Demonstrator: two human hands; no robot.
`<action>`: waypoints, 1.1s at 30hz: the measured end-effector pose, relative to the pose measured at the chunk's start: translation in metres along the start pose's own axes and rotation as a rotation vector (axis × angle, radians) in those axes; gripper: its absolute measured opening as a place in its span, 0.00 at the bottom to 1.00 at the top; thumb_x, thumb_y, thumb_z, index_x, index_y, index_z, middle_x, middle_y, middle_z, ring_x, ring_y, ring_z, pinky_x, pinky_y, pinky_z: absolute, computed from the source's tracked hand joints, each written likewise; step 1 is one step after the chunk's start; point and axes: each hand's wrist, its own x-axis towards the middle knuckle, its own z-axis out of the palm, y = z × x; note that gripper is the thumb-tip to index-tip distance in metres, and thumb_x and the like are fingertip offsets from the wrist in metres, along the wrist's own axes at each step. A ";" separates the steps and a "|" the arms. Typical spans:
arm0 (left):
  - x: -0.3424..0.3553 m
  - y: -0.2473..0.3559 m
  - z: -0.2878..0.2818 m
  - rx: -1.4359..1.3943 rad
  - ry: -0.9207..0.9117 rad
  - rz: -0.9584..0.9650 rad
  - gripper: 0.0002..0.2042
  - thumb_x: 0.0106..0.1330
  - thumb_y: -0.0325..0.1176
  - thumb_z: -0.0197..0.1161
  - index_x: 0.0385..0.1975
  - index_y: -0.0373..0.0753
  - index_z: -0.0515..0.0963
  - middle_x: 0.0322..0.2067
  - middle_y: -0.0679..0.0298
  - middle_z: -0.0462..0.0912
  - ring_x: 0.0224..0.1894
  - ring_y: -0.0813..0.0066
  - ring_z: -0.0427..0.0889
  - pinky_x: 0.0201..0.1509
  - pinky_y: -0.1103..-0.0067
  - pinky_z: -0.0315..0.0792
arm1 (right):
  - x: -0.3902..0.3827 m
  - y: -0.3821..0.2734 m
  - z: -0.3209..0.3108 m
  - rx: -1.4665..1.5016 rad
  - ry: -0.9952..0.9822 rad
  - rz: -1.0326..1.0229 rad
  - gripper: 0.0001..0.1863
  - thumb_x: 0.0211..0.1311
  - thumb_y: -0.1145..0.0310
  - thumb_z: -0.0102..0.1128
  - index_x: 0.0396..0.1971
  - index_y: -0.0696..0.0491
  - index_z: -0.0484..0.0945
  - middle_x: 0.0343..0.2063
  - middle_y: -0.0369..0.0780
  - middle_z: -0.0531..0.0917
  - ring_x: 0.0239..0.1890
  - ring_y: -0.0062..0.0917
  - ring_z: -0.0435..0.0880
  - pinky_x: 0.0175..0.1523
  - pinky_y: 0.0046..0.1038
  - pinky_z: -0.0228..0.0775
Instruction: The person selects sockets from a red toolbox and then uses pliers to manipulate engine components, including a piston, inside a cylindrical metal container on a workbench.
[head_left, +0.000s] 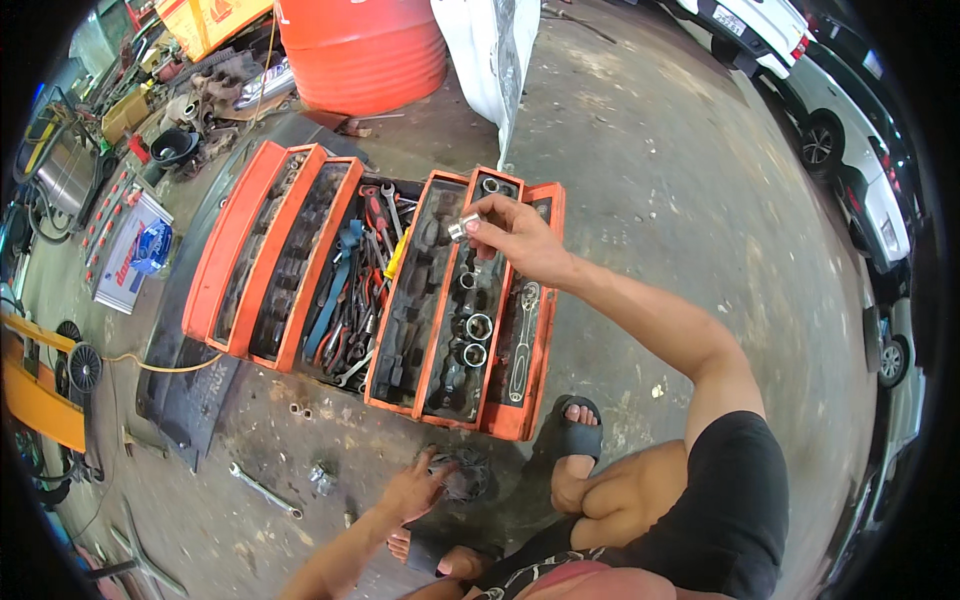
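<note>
My right hand (pixel 508 238) pinches a silver socket (pixel 464 227) between thumb and fingers over the right trays of an open orange cantilever toolbox (pixel 213 250). Below it, several sockets (pixel 478 328) sit in a tray, with a ratchet (pixel 524 340) in the outermost tray. The toolbox's middle bay holds jumbled wrenches, pliers and screwdrivers (pixel 375 222). My left hand (pixel 415 488) has its fingers apart at the edge of a dark crumpled rag (pixel 468 481) on the floor in front of the toolbox. A wrench (pixel 265 491) and small loose sockets (pixel 322 477) lie to the left.
A red drum (pixel 362 48) and white sheeting (pixel 480 55) stand behind the toolbox. A dark panel (pixel 192 420), cord, signboard (pixel 125 240), yellow wheeled equipment (pixel 45 385) and clutter are at left. Parked vehicles (pixel 845 170) line the right. My feet in sandals (pixel 578 430) are close below.
</note>
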 end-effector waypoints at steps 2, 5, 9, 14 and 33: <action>-0.001 0.001 0.003 0.091 0.045 0.114 0.25 0.65 0.37 0.59 0.63 0.56 0.66 0.63 0.48 0.65 0.50 0.47 0.79 0.51 0.60 0.76 | 0.005 0.007 0.003 0.016 0.003 0.015 0.15 0.70 0.61 0.59 0.43 0.58 0.75 0.28 0.33 0.79 0.27 0.14 0.75 0.34 0.20 0.70; 0.003 0.000 0.013 0.208 -0.053 0.089 0.28 0.62 0.37 0.63 0.63 0.53 0.66 0.57 0.53 0.71 0.52 0.49 0.78 0.49 0.61 0.77 | 0.007 0.013 0.000 0.003 0.010 0.039 0.15 0.70 0.59 0.59 0.41 0.58 0.76 0.24 0.32 0.77 0.25 0.12 0.74 0.30 0.19 0.67; 0.006 -0.019 0.025 0.174 -0.136 0.030 0.23 0.60 0.37 0.63 0.57 0.47 0.72 0.51 0.52 0.73 0.48 0.49 0.79 0.50 0.64 0.74 | 0.009 0.012 -0.002 -0.108 0.017 0.043 0.17 0.69 0.57 0.60 0.40 0.58 0.77 0.21 0.31 0.75 0.24 0.12 0.73 0.28 0.19 0.67; 0.000 -0.015 0.005 0.078 0.064 0.004 0.20 0.58 0.39 0.66 0.49 0.42 0.75 0.46 0.52 0.73 0.42 0.47 0.80 0.45 0.61 0.76 | 0.011 0.007 -0.023 -0.182 -0.017 0.063 0.20 0.68 0.54 0.61 0.40 0.59 0.77 0.24 0.33 0.78 0.24 0.13 0.74 0.29 0.21 0.70; -0.097 -0.040 0.035 -1.670 -0.692 -0.940 0.34 0.69 0.64 0.49 0.23 0.33 0.80 0.13 0.61 0.77 0.13 0.76 0.73 0.16 0.81 0.65 | 0.013 0.005 -0.039 0.348 -0.147 0.070 0.22 0.72 0.61 0.56 0.60 0.56 0.69 0.47 0.37 0.80 0.42 0.21 0.80 0.48 0.26 0.73</action>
